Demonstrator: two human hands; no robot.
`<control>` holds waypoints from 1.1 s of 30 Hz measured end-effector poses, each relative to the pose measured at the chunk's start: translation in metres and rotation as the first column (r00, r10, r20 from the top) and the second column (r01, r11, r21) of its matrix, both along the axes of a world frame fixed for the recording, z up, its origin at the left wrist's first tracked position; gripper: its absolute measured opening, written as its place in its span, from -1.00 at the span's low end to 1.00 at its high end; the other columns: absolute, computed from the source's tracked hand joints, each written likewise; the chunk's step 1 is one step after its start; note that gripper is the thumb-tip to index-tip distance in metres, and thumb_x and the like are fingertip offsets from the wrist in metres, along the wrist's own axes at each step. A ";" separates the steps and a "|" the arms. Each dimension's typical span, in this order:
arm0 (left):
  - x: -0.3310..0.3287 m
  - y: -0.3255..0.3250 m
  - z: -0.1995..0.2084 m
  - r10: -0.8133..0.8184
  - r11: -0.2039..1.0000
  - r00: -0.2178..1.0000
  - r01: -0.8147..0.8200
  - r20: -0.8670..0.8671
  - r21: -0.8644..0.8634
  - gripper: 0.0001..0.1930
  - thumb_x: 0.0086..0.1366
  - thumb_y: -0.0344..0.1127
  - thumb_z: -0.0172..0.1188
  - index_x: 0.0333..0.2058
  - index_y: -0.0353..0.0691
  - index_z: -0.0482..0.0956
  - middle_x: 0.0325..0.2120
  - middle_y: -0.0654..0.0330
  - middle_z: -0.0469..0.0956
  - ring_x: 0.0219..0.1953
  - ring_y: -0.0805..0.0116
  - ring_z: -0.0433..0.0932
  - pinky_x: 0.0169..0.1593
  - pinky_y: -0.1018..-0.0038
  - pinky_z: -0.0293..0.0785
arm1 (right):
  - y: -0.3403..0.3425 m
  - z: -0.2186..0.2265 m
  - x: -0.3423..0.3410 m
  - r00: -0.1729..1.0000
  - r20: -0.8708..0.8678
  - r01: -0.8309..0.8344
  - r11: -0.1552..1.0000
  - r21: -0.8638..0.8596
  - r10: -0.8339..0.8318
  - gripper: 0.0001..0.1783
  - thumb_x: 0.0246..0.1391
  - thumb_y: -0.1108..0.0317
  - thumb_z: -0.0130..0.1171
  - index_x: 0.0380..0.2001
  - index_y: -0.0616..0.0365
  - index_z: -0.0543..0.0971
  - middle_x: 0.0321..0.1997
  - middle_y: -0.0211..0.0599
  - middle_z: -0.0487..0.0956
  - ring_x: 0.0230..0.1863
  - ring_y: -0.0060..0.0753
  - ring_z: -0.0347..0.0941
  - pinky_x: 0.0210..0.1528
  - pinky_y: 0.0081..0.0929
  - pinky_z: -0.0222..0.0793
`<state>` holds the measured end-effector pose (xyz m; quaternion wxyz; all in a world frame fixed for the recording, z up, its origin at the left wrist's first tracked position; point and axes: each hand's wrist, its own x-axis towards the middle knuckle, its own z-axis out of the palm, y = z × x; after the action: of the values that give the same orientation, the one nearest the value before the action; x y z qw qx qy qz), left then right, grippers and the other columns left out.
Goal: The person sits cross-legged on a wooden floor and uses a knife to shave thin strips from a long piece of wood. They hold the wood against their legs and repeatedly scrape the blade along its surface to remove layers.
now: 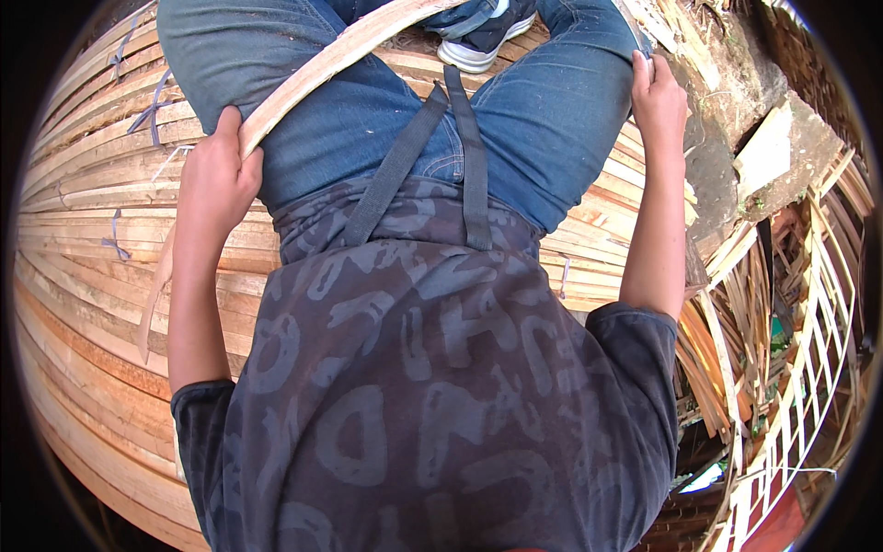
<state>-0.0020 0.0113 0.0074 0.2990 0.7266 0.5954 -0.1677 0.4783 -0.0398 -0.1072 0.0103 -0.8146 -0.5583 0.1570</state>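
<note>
My left hand [219,177] is closed round a pale, flat wooden strip [342,53] beside my left thigh. From the fist the strip arcs up and right over my legs and leaves the picture at the top. Below the hand, a thin wood piece [158,299] shows next to my forearm; whether it is the same strip I cannot tell. My right hand [660,103] is beside my right knee, its fingers closed. A narrow greyish edge [631,20] shows just beyond those fingers, but its kind is unclear.
I sit on bundled wooden strips [101,198], tied with bluish bands [152,110]. A shoe [487,41] shows between my legs. To the right stand a rough stone block [796,152], heaped wood slats [736,322] and a pale lattice [809,368].
</note>
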 end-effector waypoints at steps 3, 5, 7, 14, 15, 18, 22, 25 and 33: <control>0.002 0.005 -0.005 -0.005 1.000 0.999 0.006 0.035 -0.017 -0.81 0.19 -0.38 0.03 -0.29 -0.39 0.32 -0.55 -0.31 0.45 -0.38 -0.36 0.47 -0.30 -0.05 0.33 | 0.000 0.029 -0.002 0.999 -0.017 0.031 0.999 -0.009 -0.031 -0.54 0.27 -0.03 0.06 -0.23 0.22 0.59 -0.39 0.20 0.62 -0.28 0.32 0.56 -0.24 0.05 0.46; 0.004 0.008 -0.001 0.029 0.998 0.998 -0.027 0.048 -0.048 -0.81 0.19 -0.39 0.02 -0.28 -0.39 0.33 -0.54 -0.31 0.45 -0.39 -0.36 0.47 -0.30 -0.04 0.32 | 0.003 0.038 -0.012 0.996 -0.072 0.054 0.997 0.062 -0.050 -0.54 0.27 -0.01 0.07 -0.23 0.25 0.59 -0.40 0.22 0.61 -0.27 0.33 0.56 -0.23 0.04 0.46; 0.002 0.005 0.000 0.021 1.000 0.998 -0.020 0.065 -0.004 -0.79 0.19 -0.41 0.00 -0.23 -0.40 0.35 -0.52 -0.32 0.45 -0.36 -0.36 0.46 -0.28 -0.03 0.31 | 0.007 0.039 -0.024 0.993 -0.096 0.071 0.993 0.099 -0.062 -0.52 0.26 -0.01 0.08 -0.22 0.29 0.59 -0.35 0.28 0.60 -0.24 0.39 0.53 -0.20 0.05 0.45; -0.006 0.008 0.002 0.053 0.998 0.993 -0.048 0.109 -0.041 -0.72 0.21 -0.39 -0.03 -0.13 -0.41 0.39 -0.46 -0.29 0.45 -0.32 -0.31 0.45 -0.21 0.07 0.35 | 0.002 0.033 -0.053 0.475 -0.762 0.343 0.890 -0.300 -0.440 -0.50 0.33 0.00 0.04 -0.47 0.28 0.48 -0.69 -0.37 0.34 -0.64 -0.53 0.25 -0.54 -0.40 0.23; -0.007 0.009 0.002 0.053 0.998 0.992 -0.047 0.117 -0.048 -0.70 0.21 -0.38 -0.03 -0.10 -0.41 0.40 -0.44 -0.28 0.45 -0.31 -0.29 0.46 -0.18 0.09 0.37 | 0.002 0.037 -0.065 0.249 -0.819 0.343 0.838 -0.425 -0.518 -0.49 0.32 0.02 0.07 -0.50 0.29 0.46 -0.72 -0.38 0.27 -0.64 -0.56 0.18 -0.54 -0.39 0.20; -0.011 0.012 0.004 0.059 0.995 0.988 -0.047 0.142 -0.086 -0.63 0.23 -0.37 -0.03 -0.02 -0.43 0.40 -0.38 -0.25 0.47 -0.26 -0.19 0.48 -0.12 0.16 0.39 | -0.003 0.031 -0.100 0.742 -0.660 0.169 0.986 0.012 -0.119 -0.57 0.28 0.08 0.12 -0.45 0.30 0.50 -0.68 -0.12 0.41 -0.63 -0.25 0.41 -0.49 -0.29 0.30; -0.019 0.015 0.001 0.056 0.994 0.982 -0.038 0.179 -0.106 -0.58 0.24 -0.36 -0.03 0.05 -0.44 0.39 -0.32 -0.23 0.48 -0.21 -0.09 0.51 -0.06 0.23 0.40 | 0.003 0.039 -0.127 0.843 -0.538 0.098 0.985 0.140 -0.007 -0.62 0.24 0.09 0.17 -0.38 0.25 0.55 -0.53 0.08 0.57 -0.43 0.17 0.54 -0.39 -0.18 0.42; -0.022 0.013 -0.001 0.089 0.994 0.971 -0.071 0.221 -0.085 -0.66 0.24 -0.37 -0.06 -0.06 -0.44 0.40 -0.40 -0.19 0.44 -0.29 -0.05 0.46 -0.12 0.24 0.38 | 0.008 0.034 -0.131 0.891 -0.449 0.042 0.977 0.209 0.058 -0.67 0.25 0.11 0.17 -0.30 0.20 0.57 -0.53 0.04 0.57 -0.47 0.12 0.54 -0.42 -0.22 0.41; -0.024 0.030 -0.002 0.101 0.943 0.976 -0.033 0.192 -0.331 -0.75 0.27 -0.31 -0.08 -0.21 -0.42 0.34 -0.45 0.05 0.32 -0.36 0.21 0.30 -0.20 0.35 0.31 | 0.016 0.016 -0.117 0.964 -0.250 -0.031 0.972 0.232 0.091 -0.64 0.23 0.02 0.17 -0.33 0.13 0.56 -0.53 0.06 0.59 -0.42 0.24 0.55 -0.41 -0.02 0.44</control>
<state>-0.0258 0.0412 0.0057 0.4807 0.6599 0.5496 -0.1771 0.3610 -0.0240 -0.0914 0.1708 -0.7629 -0.5912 0.1979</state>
